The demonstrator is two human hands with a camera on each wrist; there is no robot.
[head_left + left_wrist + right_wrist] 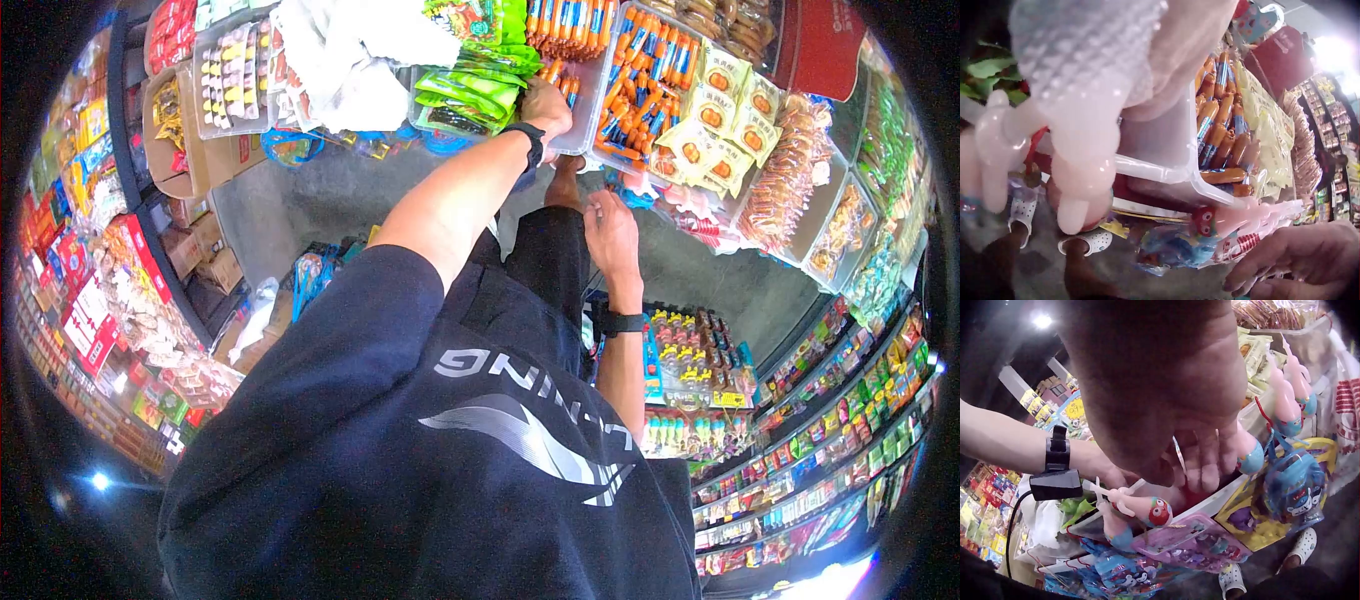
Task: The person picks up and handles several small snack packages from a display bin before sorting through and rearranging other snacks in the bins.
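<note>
My left hand (548, 108) reaches down into a clear plastic bin (592, 85) that has a few orange-wrapped sausages (572, 88) near it. In the left wrist view the back part of that hand (1179, 69) covers the bin's inner left side, and its fingertips are hidden; I cannot tell what they hold. My right hand (610, 225) hangs lower, in front of the bins, with loosely bent fingers and nothing seen in them. From the right wrist its fingers (1209, 469) overlap the bin's front edge.
Beside that bin stands another full of sausages (1216, 125) and yellow-wrapped snacks (715, 115). Green packets (475, 90) lie to the left. Pink toys (1285, 394) and blue bags (1297, 481) hang along the front. Another person's white clogs (1088, 242) show below.
</note>
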